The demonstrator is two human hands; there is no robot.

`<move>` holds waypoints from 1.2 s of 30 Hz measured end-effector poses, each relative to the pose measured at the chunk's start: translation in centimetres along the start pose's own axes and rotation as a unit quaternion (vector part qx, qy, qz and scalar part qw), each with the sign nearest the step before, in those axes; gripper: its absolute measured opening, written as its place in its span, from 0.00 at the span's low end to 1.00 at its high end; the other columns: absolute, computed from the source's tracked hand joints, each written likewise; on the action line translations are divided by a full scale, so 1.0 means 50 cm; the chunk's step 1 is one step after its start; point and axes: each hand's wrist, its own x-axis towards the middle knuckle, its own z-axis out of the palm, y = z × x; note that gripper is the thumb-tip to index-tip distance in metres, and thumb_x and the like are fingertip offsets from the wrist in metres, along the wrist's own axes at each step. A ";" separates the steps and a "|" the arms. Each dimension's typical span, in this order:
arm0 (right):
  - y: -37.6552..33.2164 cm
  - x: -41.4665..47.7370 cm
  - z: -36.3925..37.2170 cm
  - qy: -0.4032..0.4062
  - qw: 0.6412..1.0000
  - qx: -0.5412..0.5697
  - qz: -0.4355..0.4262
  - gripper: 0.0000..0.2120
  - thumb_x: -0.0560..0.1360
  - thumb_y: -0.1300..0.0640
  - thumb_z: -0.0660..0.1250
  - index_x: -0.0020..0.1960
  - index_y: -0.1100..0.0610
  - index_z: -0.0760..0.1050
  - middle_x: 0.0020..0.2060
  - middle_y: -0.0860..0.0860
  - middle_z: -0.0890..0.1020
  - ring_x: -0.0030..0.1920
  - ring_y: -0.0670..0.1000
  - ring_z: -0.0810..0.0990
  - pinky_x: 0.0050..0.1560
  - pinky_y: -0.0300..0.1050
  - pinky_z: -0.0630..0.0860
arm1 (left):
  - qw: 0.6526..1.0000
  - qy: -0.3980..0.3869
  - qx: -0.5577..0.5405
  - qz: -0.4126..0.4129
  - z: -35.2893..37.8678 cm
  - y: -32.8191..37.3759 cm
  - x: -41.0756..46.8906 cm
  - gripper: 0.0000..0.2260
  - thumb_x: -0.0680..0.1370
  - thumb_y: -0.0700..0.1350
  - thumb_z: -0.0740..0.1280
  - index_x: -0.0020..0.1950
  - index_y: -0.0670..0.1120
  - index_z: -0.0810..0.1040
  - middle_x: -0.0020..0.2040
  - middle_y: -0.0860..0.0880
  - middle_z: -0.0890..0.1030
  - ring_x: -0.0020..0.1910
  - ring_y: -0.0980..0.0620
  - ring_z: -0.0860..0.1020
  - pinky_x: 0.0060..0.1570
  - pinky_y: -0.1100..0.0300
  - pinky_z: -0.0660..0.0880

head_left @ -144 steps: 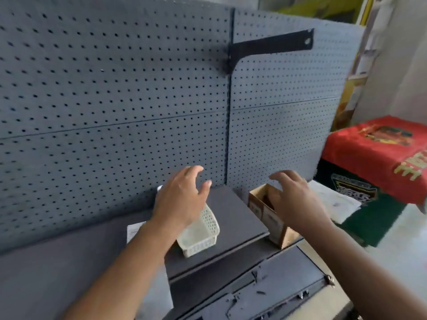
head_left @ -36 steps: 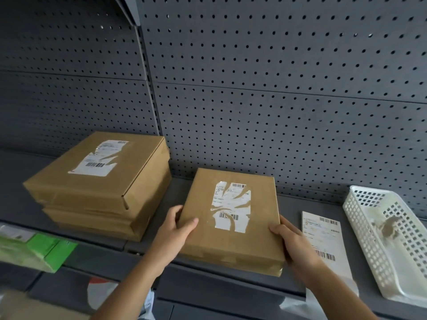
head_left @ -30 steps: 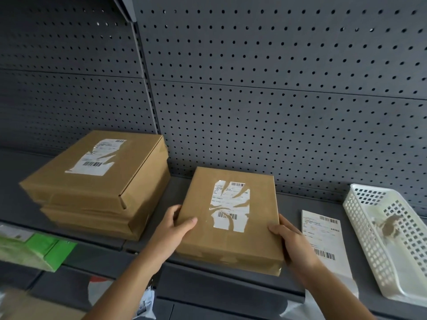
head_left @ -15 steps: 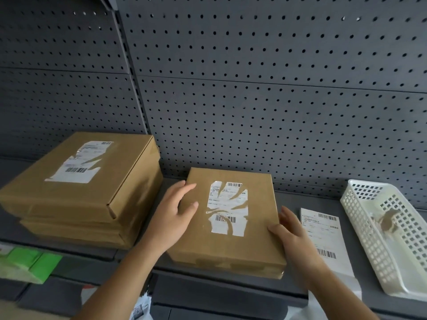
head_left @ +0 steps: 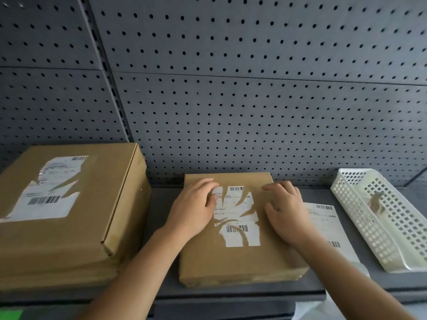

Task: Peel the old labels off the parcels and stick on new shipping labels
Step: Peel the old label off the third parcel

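Cardboard parcel beneath left hand, right hand; one torn label; one basket.

We see a strip of bare shelf open between the stacked boxes on our left and the flat parcel. To our right, the loose label sheet and white basket crowd the shelf. The pegboard closes off the back.
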 end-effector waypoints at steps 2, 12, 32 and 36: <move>-0.012 0.010 0.011 0.019 0.999 -0.023 -0.023 0.17 0.76 0.62 0.64 0.64 0.54 0.77 0.58 0.49 0.75 0.62 0.54 0.67 0.55 0.41 0.65 | 1.000 0.014 -0.007 -0.005 0.009 -0.012 -0.001 0.14 0.83 0.47 0.61 0.69 0.53 0.74 0.72 0.59 0.71 0.70 0.58 0.68 0.67 0.59 0.69; -0.087 0.093 0.073 -0.075 0.986 -0.002 -0.148 0.13 0.79 0.59 0.62 0.57 0.48 0.81 0.50 0.45 0.77 0.53 0.49 0.75 0.48 0.44 0.75 | 0.997 0.058 -0.040 -0.028 0.019 -0.024 0.001 0.11 0.83 0.44 0.62 0.63 0.50 0.79 0.73 0.54 0.71 0.74 0.57 0.62 0.71 0.63 0.56; -0.106 0.124 0.109 -0.097 0.986 0.008 -0.138 0.08 0.77 0.54 0.65 0.50 0.42 0.79 0.45 0.39 0.77 0.44 0.42 0.75 0.45 0.42 0.73 | 0.995 0.071 -0.059 -0.035 0.029 -0.034 0.004 0.09 0.82 0.44 0.64 0.59 0.50 0.80 0.72 0.54 0.72 0.74 0.60 0.62 0.69 0.68 0.55; -0.103 0.126 0.101 -0.109 0.987 0.031 -0.117 0.06 0.76 0.54 0.65 0.46 0.43 0.78 0.44 0.41 0.78 0.42 0.42 0.76 0.42 0.39 0.70 | 0.994 0.081 -0.071 -0.032 0.033 -0.035 0.005 0.08 0.81 0.43 0.65 0.59 0.49 0.80 0.71 0.54 0.73 0.74 0.58 0.64 0.70 0.65 0.60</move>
